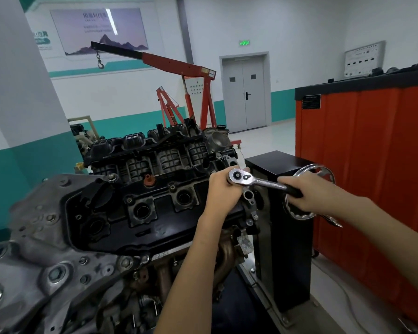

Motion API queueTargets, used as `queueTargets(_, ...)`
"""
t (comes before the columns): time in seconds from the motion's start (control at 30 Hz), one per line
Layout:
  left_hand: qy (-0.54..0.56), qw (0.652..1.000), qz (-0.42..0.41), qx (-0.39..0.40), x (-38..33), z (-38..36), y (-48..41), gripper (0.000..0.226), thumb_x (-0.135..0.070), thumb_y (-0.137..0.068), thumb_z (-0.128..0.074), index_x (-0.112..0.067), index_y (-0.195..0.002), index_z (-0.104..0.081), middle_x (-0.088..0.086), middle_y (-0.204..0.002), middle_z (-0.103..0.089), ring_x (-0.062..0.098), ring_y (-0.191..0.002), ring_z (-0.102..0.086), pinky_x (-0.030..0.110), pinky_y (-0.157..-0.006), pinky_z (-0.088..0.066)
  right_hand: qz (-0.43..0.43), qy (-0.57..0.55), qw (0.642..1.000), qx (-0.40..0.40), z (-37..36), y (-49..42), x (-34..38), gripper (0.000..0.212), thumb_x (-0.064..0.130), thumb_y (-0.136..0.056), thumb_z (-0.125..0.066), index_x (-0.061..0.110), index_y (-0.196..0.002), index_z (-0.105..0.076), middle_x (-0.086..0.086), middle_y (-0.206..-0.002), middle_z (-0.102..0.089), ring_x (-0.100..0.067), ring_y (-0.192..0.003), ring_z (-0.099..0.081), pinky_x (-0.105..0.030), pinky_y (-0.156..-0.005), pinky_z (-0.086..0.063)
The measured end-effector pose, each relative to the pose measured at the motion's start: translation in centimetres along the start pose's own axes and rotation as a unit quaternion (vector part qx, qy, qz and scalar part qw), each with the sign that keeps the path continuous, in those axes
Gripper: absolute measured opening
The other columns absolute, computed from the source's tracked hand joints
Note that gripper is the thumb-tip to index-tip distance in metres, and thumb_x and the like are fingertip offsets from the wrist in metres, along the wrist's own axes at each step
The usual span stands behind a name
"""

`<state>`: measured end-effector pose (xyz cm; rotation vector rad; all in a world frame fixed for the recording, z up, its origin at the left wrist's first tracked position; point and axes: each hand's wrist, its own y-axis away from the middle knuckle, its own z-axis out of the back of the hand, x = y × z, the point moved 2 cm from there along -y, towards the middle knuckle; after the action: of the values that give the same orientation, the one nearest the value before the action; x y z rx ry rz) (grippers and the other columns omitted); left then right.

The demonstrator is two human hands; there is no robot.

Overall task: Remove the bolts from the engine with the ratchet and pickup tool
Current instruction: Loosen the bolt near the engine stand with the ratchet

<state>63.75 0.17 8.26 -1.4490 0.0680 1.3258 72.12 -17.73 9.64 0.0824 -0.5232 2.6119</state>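
Ratchet [258, 181] lies between hands: left hand [223, 189] clasps its head, right hand [307, 196] grips handle.

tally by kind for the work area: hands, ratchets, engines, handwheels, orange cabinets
hands: 2 (left hand, right hand)
ratchet: 1
engine: 1
handwheel: 1
cabinet: 1
total: 6

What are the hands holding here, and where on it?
Both hold the ratchet: the right hand grips its black handle, the left hand wraps around its head.
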Motion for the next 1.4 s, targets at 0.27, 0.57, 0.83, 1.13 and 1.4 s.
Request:
queueTargets(0.27, 0.052, 0.991, 0.052, -0.107, 0.0, -0.9, 0.1, 0.053, -0.006, -0.097, -0.055, -0.019, -0.053, -0.028, -0.015, -0.039, -0.032, 0.000, -0.041, -0.031, 0.009, -0.045, -0.028, -0.143, -0.414, 0.896, -0.076, -9.0, 3.9, 9.7, 0.020, 0.001, -0.078, -0.060, 0.020, -0.077, -0.056, 0.003, -0.056, -0.052, -0.005, -0.047, -0.047, -0.021, -0.048, -0.041)
queueTargets(0.57, 0.018, 0.998, 0.051, -0.011, 0.6, 0.8, 0.1, 0.050, -0.017, -0.092, -0.065, -0.026, -0.048, -0.042, -0.010, -0.048, -0.038, 0.004, -0.052, -0.033, 0.020, -0.054, -0.032, -0.053, -0.240, 0.969, -0.003, -4.8, 2.7, 4.4, 0.027, -0.001, -0.078, -0.061, 0.025, -0.073, -0.054, 0.007, -0.056, -0.050, 0.000, -0.045, -0.046, -0.015, -0.049, -0.037)
queueTargets(0.83, 0.054, 0.998, 0.043, -0.003, 0.3, 0.8, -0.2, 0.053, -0.017, -0.098, -0.056, -0.029, -0.051, -0.035, -0.013, -0.049, -0.035, 0.003, -0.050, -0.029, 0.017, -0.052, -0.029, -0.048, -0.137, 0.989, -0.014, -2.2, 0.6, 2.6, 0.032, 0.002, -0.082, -0.061, 0.027, -0.069, -0.046, 0.005, -0.060, -0.052, -0.008, -0.051, -0.052, -0.020, -0.051, -0.039)
queueTargets(1.13, 0.067, 0.996, 0.032, -0.048, -0.1, -0.5, 0.1, 0.050, -0.004, -0.096, -0.057, -0.017, -0.057, -0.029, -0.014, -0.045, -0.028, 0.002, -0.046, -0.027, 0.012, -0.049, -0.026, -0.120, -0.586, 0.800, 0.057, -8.6, 3.5, 10.5, 0.013, 0.010, -0.086, -0.061, 0.008, -0.076, -0.054, -0.010, -0.049, -0.054, -0.024, -0.038, -0.050, -0.026, -0.041, -0.042)
queueTargets(1.4, 0.001, 0.999, 0.033, 0.023, 0.5, 0.6, -0.6, 0.042, -0.012, -0.094, -0.060, -0.015, -0.054, -0.051, -0.009, -0.053, -0.044, 0.003, -0.056, -0.036, 0.022, -0.057, -0.031, -0.096, -0.057, 0.994, -0.006, 0.2, -1.1, 0.7, 0.025, 0.026, -0.080, -0.064, 0.024, -0.060, -0.049, 0.006, -0.059, -0.052, -0.015, -0.057, -0.052, -0.026, -0.053, -0.037)
